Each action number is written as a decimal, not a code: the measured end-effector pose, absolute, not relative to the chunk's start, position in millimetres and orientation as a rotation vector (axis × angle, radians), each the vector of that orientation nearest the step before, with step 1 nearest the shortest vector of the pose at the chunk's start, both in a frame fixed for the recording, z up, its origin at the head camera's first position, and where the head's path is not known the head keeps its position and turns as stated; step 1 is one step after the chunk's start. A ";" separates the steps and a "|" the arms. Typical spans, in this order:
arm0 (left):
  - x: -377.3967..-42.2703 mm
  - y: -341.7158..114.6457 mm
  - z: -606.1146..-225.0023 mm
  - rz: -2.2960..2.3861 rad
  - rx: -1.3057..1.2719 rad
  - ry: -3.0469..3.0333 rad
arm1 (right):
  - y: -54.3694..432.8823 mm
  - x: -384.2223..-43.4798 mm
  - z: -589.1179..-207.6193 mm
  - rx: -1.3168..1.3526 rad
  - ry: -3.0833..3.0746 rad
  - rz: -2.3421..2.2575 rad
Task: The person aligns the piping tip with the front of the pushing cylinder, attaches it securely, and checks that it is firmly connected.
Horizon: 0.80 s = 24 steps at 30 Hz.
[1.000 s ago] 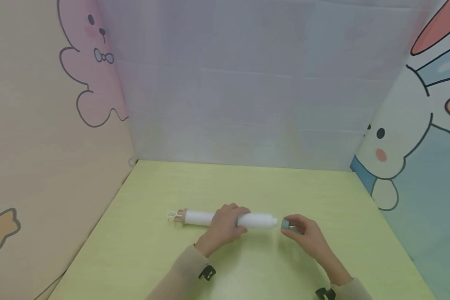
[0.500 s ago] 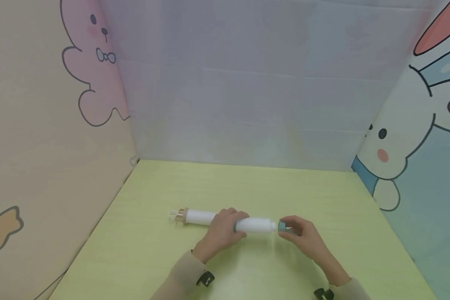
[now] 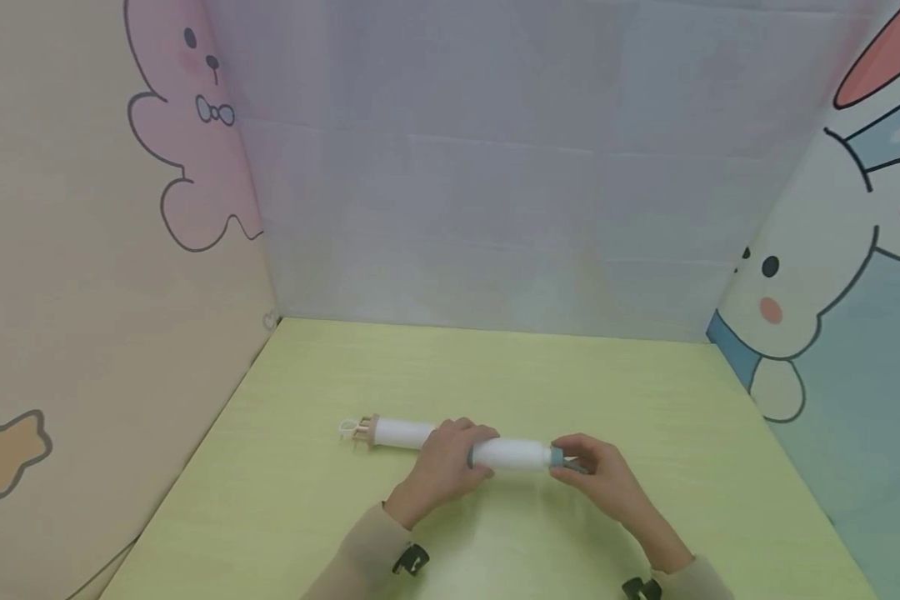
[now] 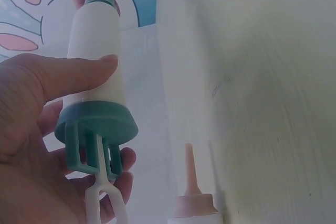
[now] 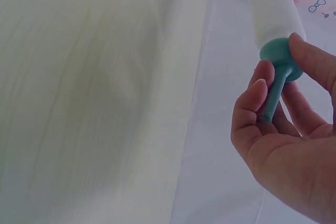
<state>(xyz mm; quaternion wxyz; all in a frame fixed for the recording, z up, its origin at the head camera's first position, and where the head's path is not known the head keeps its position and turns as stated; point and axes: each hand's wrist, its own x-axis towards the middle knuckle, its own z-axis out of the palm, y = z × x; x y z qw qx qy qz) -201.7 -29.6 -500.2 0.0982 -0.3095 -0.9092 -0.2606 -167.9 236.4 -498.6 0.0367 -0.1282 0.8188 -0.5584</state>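
My left hand (image 3: 446, 467) grips the white barrel of a decorating syringe (image 3: 510, 454), held nearly level above the table. Its teal collar (image 4: 97, 121) and white forked plunger handle (image 4: 100, 190) stick out behind that hand in the left wrist view. At the barrel's other end, my right hand (image 3: 600, 479) pinches a teal nozzle cap (image 5: 277, 53) between thumb and fingers. The cap sits right against the barrel's mouth, and its thin spout (image 5: 275, 95) points back into the right palm.
A second white syringe (image 3: 399, 434) with a pink-beige collar lies behind the left hand, partly hidden by it. Its pink nozzle (image 4: 192, 177) shows in the left wrist view. Cartoon-printed panels (image 3: 195, 275) enclose the yellow-green table (image 3: 495, 367) at the sides.
My right hand has moved left with the teal nozzle cap, closing the gap to the barrel's end. The left hand has lowered the held syringe slightly.
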 end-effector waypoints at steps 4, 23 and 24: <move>-201.9 -28.8 -500.5 -0.769 -0.932 -2.673 | 236.4 -167.3 -497.9 -0.408 2.510 -1.711; -202.7 -23.9 -502.6 -0.724 -0.919 -2.717 | 238.9 -169.3 -503.5 -0.409 2.510 -1.718; -202.7 -23.9 -502.5 -0.726 -0.921 -2.720 | 239.1 -169.5 -503.8 -0.412 2.510 -1.719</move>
